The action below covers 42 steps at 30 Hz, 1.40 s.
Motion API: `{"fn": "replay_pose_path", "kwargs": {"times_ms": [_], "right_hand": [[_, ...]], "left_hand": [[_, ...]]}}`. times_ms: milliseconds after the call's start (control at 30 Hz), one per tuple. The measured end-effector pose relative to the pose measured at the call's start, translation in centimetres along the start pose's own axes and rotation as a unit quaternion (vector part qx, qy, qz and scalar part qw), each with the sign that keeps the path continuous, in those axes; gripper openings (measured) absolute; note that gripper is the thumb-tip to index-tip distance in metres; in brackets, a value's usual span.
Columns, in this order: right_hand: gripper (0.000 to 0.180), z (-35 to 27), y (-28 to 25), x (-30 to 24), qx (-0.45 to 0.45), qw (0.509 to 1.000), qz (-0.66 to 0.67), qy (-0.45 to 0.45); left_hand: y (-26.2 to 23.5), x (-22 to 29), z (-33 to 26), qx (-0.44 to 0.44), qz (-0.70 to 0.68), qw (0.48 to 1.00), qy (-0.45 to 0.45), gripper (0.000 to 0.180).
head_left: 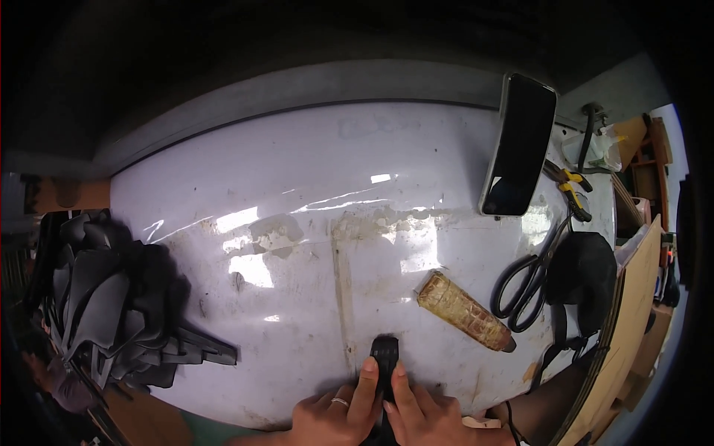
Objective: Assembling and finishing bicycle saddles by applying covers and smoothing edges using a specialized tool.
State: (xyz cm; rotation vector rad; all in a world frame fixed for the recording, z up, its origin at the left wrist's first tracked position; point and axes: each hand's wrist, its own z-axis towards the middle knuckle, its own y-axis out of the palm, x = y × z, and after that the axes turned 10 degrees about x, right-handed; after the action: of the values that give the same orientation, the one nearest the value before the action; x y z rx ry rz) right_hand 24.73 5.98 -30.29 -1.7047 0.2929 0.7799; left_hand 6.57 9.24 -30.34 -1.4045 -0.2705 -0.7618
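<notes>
At the near edge of the table, my left hand (335, 416) and my right hand (428, 416) both grip a narrow black strap-like piece (385, 348). Its rounded far end sticks out past my fingertips and rests on or just over the white surface. Both thumbs or index fingers press against its sides, with the other fingers curled in. The near end of the piece is partly hidden between my hands. A ring shows on a finger of my left hand.
On the left lies a heap of dark grey and black flat pieces (111, 297). To the right are a brown tape-wrapped tool (465, 312), black-handled scissors (520, 290), a black cloth-like item (584, 271), yellow-and-black pliers (571, 193) and a phone (520, 145). The white tabletop (297, 312) is scuffed.
</notes>
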Motion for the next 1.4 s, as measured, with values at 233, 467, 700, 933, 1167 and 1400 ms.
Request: {"fn": "replay_pose_path", "kwargs": {"times_ms": [233, 467, 700, 933, 1167, 1400], "right_hand": [[0.071, -0.1, -0.3, -0.3, -0.023, 0.998, -0.048, 0.013], [0.070, -0.3, -2.9, 0.6, -0.058, 0.998, -0.003, -0.010], [0.045, -3.6, -6.0, 1.7, 0.019, 0.996, 0.052, -0.068], [0.021, -2.3, -4.4, 3.2, -0.021, 0.966, 0.149, -0.212], [0.020, -3.1, -5.6, 3.7, -0.182, 0.917, 0.244, -0.260], [0.069, -5.3, -4.7, 2.4, -0.007, 0.979, 0.191, -0.067]], "left_hand": [[0.4, 0.3, 0.6, -0.079, 0.045, 0.996, 0.029, 0.061], [1.0, 0.4, 0.1, -0.081, 0.109, 0.991, 0.016, 0.068], [2.9, 0.0, 0.8, -0.030, 0.083, 0.996, -0.024, 0.079], [2.7, 0.1, 1.0, -0.026, 0.055, 0.997, -0.046, 0.070], [3.0, 0.3, 1.0, -0.030, 0.050, 0.997, -0.046, 0.071], [2.9, 0.1, 0.7, -0.034, 0.058, 0.997, -0.049, 0.072]]}}
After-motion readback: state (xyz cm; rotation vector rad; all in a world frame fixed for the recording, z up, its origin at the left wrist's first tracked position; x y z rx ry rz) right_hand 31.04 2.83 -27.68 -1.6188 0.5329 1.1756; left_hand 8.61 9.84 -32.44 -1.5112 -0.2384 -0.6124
